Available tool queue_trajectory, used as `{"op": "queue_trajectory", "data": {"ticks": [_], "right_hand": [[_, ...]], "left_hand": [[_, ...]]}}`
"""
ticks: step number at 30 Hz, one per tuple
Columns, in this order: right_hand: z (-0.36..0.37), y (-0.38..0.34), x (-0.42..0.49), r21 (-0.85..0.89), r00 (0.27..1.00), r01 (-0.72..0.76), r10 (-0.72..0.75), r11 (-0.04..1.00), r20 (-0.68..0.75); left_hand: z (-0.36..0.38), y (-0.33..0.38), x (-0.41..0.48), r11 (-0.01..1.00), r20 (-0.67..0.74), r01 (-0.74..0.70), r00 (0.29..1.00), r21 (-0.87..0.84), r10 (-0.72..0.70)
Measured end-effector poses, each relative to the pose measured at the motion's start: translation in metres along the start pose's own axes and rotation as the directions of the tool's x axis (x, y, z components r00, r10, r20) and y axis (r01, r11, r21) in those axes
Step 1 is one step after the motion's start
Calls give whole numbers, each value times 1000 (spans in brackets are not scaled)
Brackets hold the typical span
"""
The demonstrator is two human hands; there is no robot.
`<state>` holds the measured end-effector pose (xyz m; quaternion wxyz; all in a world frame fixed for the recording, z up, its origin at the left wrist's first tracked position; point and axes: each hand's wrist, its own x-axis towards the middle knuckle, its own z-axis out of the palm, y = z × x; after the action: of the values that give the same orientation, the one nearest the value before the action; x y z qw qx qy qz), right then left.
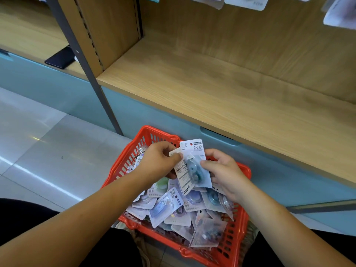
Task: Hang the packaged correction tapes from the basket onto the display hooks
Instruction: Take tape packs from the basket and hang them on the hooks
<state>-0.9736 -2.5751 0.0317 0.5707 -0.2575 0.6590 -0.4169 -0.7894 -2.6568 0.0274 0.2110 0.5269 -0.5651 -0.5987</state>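
White packet [193,160] (upright) pinched by right hand [225,172].

Basket [238,237] sits bottom ctr, just in front of the unit's base [134,116]; loose packs [165,207] piled in it, overlapping. Above the pile, L hand [158,160] & R hand [221,170] pinch one held pack [194,162] btwn them, L hand at its L edge, R hand at its R edge. Shelf [212,83] runs behind & above the basket. Hung packs [246,2] hang top R, over the shelf. Post [84,60] stands at shelf's L end; a flat device [59,57] lies on the next shelf, L of post. Floor [38,141] spreads L of basket.
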Motion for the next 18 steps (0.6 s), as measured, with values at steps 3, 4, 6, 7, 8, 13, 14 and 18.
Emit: {"op": "queue_trajectory", "data": {"ticks": [3,4,6,7,8,13,14,18], "right_hand": [[4,0,-4,15,997,59,-59,998,45],[5,0,-5,40,995,77,-79,996,60],[4,-2,-10,91,990,101,-109,991,86],[3,-2,-11,97,989,113,-121,989,85],[3,-2,-12,84,988,127,-134,988,73],[7,3,-8,46,985,170,-170,984,10],[6,4,-7,72,986,167,-168,983,4],[0,-4,-6,169,989,144,-148,975,13]], "left_hand": [[7,9,-1,992,15,47,999,-114,-45],[8,11,-1,986,32,67,998,-154,-63],[8,13,-2,965,105,103,991,-241,-79],[8,13,-3,949,143,118,987,-292,-79],[8,13,-4,933,165,128,983,-337,-76],[10,11,-9,953,127,55,992,-298,-17],[9,12,-8,956,117,40,993,-292,-5],[0,18,-5,965,64,-27,997,-262,45]]}}
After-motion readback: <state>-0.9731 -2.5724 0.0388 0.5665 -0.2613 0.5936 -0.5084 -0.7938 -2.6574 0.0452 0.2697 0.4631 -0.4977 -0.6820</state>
